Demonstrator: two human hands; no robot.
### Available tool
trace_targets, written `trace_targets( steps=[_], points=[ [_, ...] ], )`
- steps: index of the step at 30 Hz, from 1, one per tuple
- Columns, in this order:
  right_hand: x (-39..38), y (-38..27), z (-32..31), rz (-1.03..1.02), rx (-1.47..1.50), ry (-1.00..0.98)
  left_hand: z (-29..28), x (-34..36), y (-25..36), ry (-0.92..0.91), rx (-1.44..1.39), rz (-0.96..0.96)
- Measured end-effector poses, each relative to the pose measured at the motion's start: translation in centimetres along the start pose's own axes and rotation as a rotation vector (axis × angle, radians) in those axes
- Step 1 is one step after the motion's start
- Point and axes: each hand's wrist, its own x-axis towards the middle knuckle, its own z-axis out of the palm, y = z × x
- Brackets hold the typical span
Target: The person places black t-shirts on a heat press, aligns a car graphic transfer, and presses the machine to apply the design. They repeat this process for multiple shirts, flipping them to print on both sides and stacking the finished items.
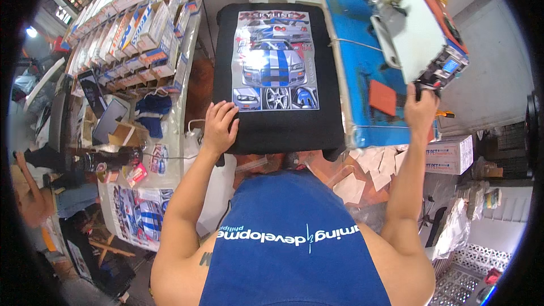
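A black T-shirt (pixel 323 130) lies stretched over a flat platen in front of me. On it sits a glossy printed transfer sheet (pixel 276 79) with a blue and silver car and smaller pictures along its bottom. My left hand (pixel 221 126) rests on the shirt with its fingers laid out flat, the fingertips at the sheet's lower left corner. Off to the right, my right hand (pixel 422 109) is wrapped around the black handle (pixel 420 88) of a heat press (pixel 445 68) with a lit blue display. The fingers partly hide the handle.
A blue-topped table (pixel 357 62) with an orange-red square pad (pixel 382 97) adjoins the shirt on the right. Rows of cardboard boxes (pixel 130 28) fill the left table. Another car print (pixel 141 215) lies lower left. Loose paper sheets (pixel 377 167) cover the floor. Another person's arm (pixel 33 190) shows far left.
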Motion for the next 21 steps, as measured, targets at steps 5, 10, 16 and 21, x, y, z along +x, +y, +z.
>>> trace_targets(
  steps=[5,10,16,21],
  points=[
    [-2.2,-8.3,-1.5,0.014,0.116,-0.037,-0.5,1.2,0.1,-0.034,-0.042,-0.081],
    [-1.4,-15.1,-2.7,-0.065,0.273,0.162,-0.8,1.6,-2.1,0.16,-0.428,-0.299],
    [-0.9,-23.2,-2.8,-0.242,0.387,0.157,-0.9,-5.8,-4.9,0.326,-0.424,-0.562],
    [-1.7,-27.7,-2.6,-0.224,0.368,0.136,-2.0,-16.3,-4.4,0.077,-0.46,-0.868]
  ],
)
